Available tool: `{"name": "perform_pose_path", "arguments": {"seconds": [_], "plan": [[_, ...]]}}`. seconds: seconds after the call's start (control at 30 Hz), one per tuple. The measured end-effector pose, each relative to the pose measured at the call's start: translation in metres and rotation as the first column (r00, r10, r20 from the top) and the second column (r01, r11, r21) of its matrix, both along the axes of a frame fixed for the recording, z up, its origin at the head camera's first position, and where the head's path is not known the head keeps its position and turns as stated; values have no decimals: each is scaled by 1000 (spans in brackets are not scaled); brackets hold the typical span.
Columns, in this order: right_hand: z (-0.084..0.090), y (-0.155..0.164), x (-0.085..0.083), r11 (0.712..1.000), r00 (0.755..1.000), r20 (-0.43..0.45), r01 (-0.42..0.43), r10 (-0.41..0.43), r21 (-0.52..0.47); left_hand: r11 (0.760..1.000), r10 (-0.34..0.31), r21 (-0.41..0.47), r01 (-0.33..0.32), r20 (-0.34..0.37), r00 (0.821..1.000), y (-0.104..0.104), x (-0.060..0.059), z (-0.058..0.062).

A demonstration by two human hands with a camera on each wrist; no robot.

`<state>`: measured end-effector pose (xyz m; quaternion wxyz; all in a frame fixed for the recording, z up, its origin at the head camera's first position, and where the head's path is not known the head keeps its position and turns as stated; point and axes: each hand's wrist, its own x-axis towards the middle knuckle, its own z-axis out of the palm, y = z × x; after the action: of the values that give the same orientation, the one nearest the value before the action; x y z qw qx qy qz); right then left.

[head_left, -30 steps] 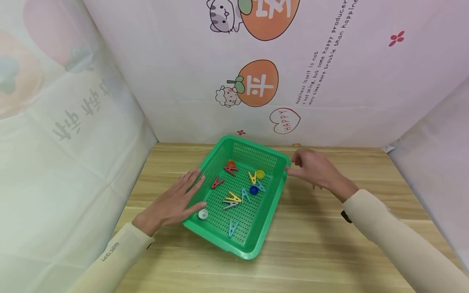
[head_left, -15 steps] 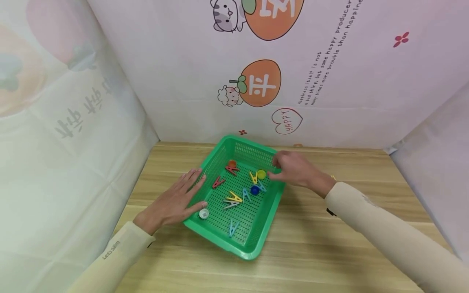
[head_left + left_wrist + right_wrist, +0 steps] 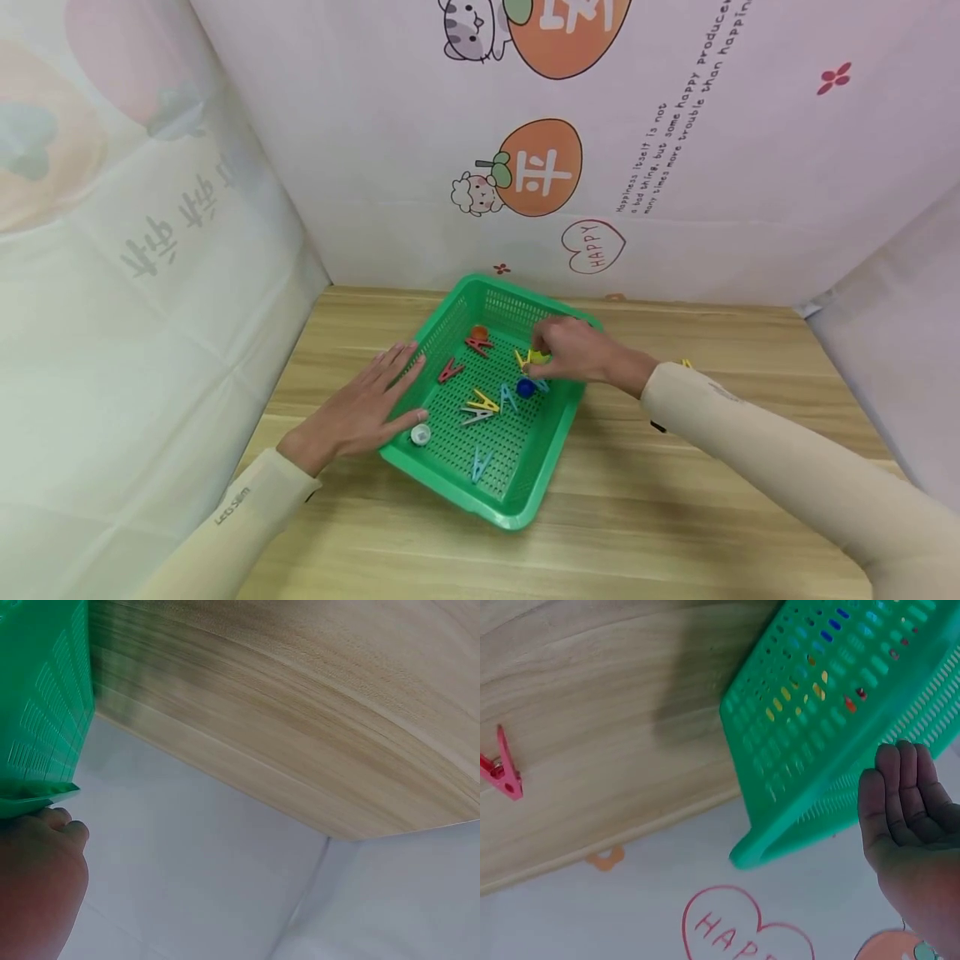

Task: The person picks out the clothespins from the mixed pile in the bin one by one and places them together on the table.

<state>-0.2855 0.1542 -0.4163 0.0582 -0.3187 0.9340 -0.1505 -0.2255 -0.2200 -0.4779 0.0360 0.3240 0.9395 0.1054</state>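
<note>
Two bare hands, the left hand [image 3: 352,412] and the right hand [image 3: 573,350], emerge from long cream-coloured sleeves reaching the wrists, the left sleeve [image 3: 225,533] bearing small dark lettering near its cuff, the right sleeve [image 3: 780,467] unmarked.

Left hand [image 3: 358,408] flat, right hand [image 3: 573,350] curled

Wooden table [image 3: 675,500]; cartoon-printed backdrop [image 3: 540,167]; red clothespin [image 3: 501,774] on table outside basket.
</note>
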Motion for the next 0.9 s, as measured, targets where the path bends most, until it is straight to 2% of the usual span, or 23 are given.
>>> {"name": "perform_pose_path", "arguments": {"seconds": [0.2, 0.43, 0.73, 0.9], "plan": [[-8, -10, -5, 994, 992, 107, -80, 72, 69, 1000, -5, -1, 5, 3, 1000, 0, -2, 1], [-17, -20, -12, 979, 977, 175, -145, 118, 144, 1000, -7, -4, 7, -3, 1000, 0, -3, 2], [-30, -34, -19, 961, 938, 326, -193, 121, 197, 1000, -7, 3, 7, 7, 1000, -1, -2, 1], [-37, -43, -21, 948, 930, 356, -191, 92, 254, 1000, -2, 4, 2, 8, 1000, -2, -2, -1]]}}
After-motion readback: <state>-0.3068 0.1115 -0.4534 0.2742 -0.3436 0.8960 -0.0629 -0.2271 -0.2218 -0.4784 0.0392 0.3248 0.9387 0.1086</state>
